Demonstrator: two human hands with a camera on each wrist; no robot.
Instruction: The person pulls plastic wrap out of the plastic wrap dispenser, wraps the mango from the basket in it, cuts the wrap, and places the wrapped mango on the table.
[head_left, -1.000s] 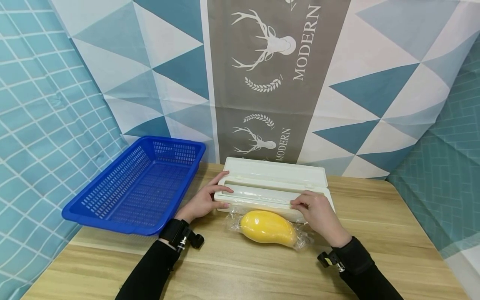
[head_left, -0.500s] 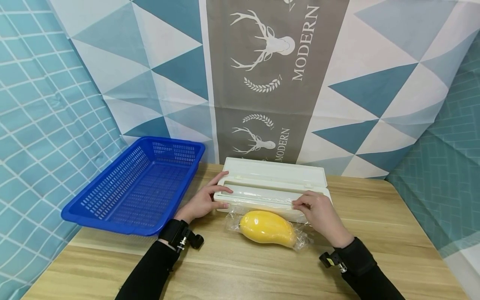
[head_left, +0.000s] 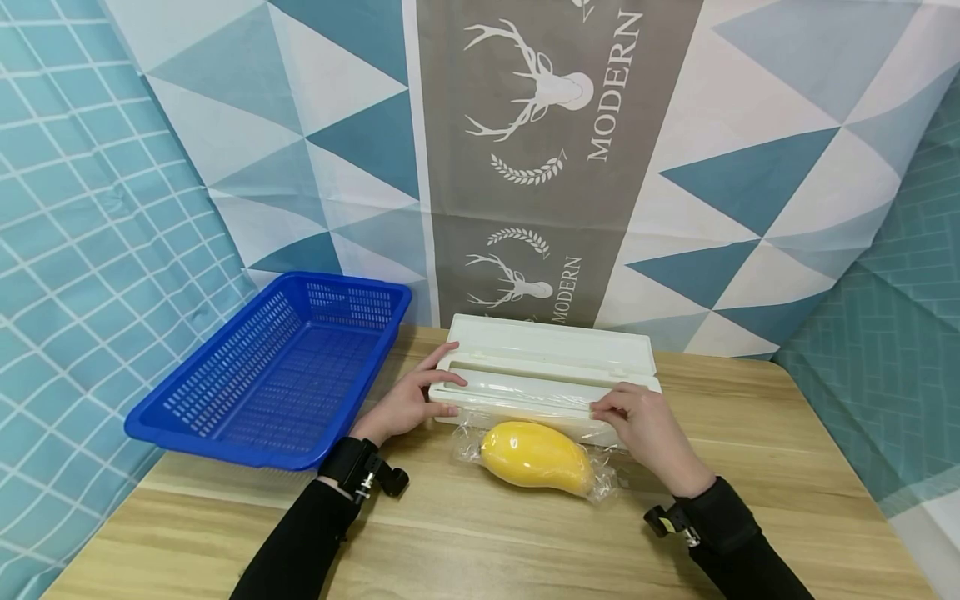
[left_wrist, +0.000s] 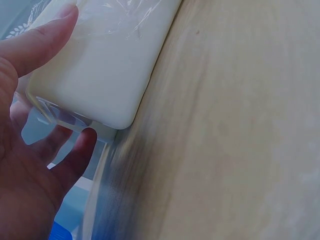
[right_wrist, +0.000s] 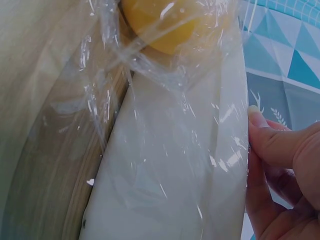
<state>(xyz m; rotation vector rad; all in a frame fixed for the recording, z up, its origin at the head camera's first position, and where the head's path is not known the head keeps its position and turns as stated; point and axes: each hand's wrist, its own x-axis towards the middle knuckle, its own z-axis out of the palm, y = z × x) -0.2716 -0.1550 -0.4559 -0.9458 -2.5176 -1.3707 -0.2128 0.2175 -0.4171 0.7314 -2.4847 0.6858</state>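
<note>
A white cling film dispenser (head_left: 551, 418) lies on the table with its long lid (head_left: 555, 342) tipped back open. My left hand (head_left: 405, 404) grips its left end, thumb on the front and fingers spread over the end and top. At the right part of the dispenser's front rim, the thumb and fingertips of my right hand (head_left: 645, 425) pinch; I cannot tell whether they hold a small cutter there or only the edge. Clear film (right_wrist: 145, 125) drapes from the dispenser down its front. A yellow mango (head_left: 534, 454), wrapped in the film, lies just before it.
To the left stands a blue perforated plastic basket (head_left: 270, 383). A wooden tabletop (head_left: 480, 542) carries everything, its far edge against a patterned cloth backdrop (head_left: 517, 167). Tiled-pattern cloth hangs at both sides.
My right hand has slid slightly rightward along the dispenser's front rim. My left hand, the dispenser, the mango and the basket stay in place.
</note>
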